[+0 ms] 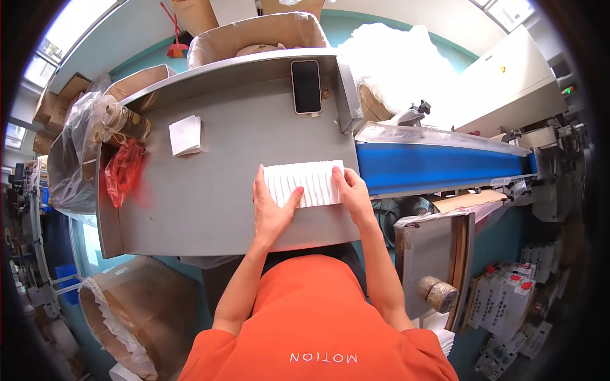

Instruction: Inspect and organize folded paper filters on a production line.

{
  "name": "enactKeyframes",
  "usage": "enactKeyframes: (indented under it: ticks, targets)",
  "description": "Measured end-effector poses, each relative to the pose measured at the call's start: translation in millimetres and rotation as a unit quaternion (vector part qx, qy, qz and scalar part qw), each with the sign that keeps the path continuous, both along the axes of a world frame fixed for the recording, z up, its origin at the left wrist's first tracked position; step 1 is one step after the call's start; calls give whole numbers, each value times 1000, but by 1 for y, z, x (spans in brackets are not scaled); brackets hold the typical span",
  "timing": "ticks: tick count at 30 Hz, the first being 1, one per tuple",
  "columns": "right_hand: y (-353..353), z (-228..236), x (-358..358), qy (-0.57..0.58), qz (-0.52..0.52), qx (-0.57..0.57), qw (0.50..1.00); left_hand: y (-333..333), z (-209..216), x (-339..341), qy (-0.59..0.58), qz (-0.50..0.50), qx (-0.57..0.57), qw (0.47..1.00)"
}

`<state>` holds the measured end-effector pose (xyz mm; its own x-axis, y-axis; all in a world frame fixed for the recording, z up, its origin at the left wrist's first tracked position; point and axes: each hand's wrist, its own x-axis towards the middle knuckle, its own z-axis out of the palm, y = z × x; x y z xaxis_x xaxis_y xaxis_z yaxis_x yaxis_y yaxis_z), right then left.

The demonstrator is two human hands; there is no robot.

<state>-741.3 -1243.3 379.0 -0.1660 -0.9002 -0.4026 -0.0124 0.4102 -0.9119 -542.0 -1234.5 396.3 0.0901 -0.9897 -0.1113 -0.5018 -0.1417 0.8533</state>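
Between my hands, over the near right part of the grey metal table, is a white stack of folded paper, with thin lines running between its layers. My left hand closes on its left end, the thumb lying across the front face. At the right end my right hand grips it, thumb on the upper corner; the fingers behind the stack are mostly hidden. A smaller folded white paper piece lies apart on the table, farther left.
The grey table has raised side walls. A black-screened phone lies at its far edge. A red plastic bag and a jar-like container sit at the left. A blue conveyor belt adjoins on the right. A large cardboard drum stands lower left.
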Motion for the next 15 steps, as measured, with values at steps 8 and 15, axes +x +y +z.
enactKeyframes:
  ticks: [8,15]
  targets:
    - [24,-17,-52,-184,-46,89,978,-1,4,-15,43,37,24,998]
    - [18,-3,-28,123,2,-12,992,5,10,-46,12,-15,11,1000]
